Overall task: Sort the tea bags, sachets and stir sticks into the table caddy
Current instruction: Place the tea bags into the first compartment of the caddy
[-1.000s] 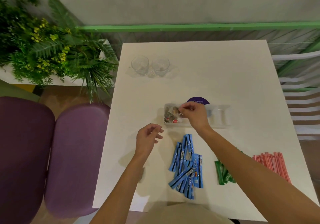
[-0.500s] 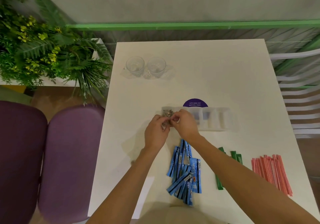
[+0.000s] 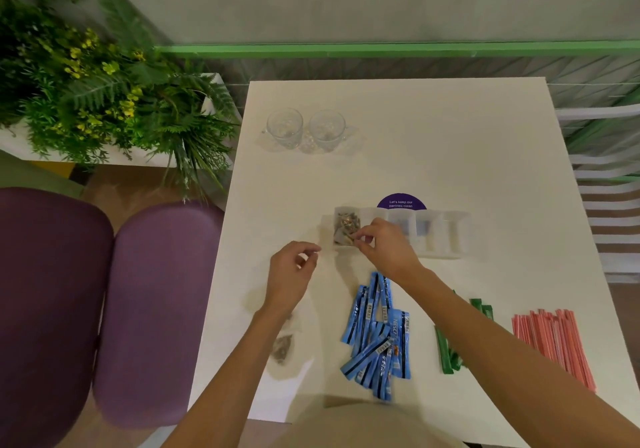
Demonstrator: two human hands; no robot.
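Note:
A clear caddy with several compartments stands mid-table. Its leftmost compartment holds tea bags. My right hand is at that compartment's near edge, its fingertips pinching a tea bag's tag. My left hand hovers to the left of the caddy with loosely curled fingers and holds nothing. More tea bags lie by the table's left edge under my left forearm. Blue sachets are piled in front of me. Green sachets lie partly under my right arm, and pink stir sticks lie at the right.
Two glass cups stand at the far left of the white table. A purple round sign sits behind the caddy. Purple chairs and a planter of greenery are to the left; white slatted chairs are to the right.
My left hand has drawn back to the left, away from the caddy, and is empty. My right hand stays at the leftmost compartment with the tea bags.

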